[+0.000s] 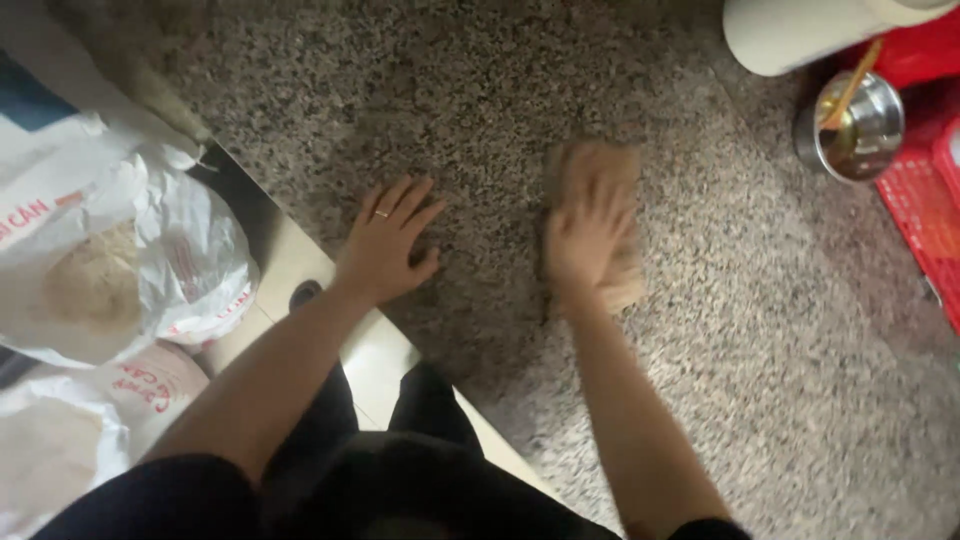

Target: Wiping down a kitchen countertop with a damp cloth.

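A: Nearest you, two bare forearms come out of dark sleeves over a speckled granite counter (700,330). How many hands are at work?

B: Two, both yours. Your left hand (385,245) lies flat on the stone near its edge, fingers spread wide, gripping nothing; there is one ring on one finger. Your right hand (588,240) presses down on one cloth (595,170), fingers laid over the top of it rather than curled round. The hand is blurred, so you cannot tell how tightly it grips.

A: And the cloth?

B: One only, tan-brown, a rough rectangle, flat on the counter just right of your left hand, near the middle of the view. Its far edge shows beyond your fingertips, its near corner by your wrist. It is blurred as well; no weave or pattern can be made out.

A: To the left, off the counter?

B: Three white sacks (150,260) with red print, down on a pale tiled floor (300,265). One stands open on a tan powder.

A: Farther off?

B: At the far right corner, one steel cup (860,125) with one wooden stick in it, beside one red basket (925,210). Behind them, one white cylinder (790,35), cut off by the frame.
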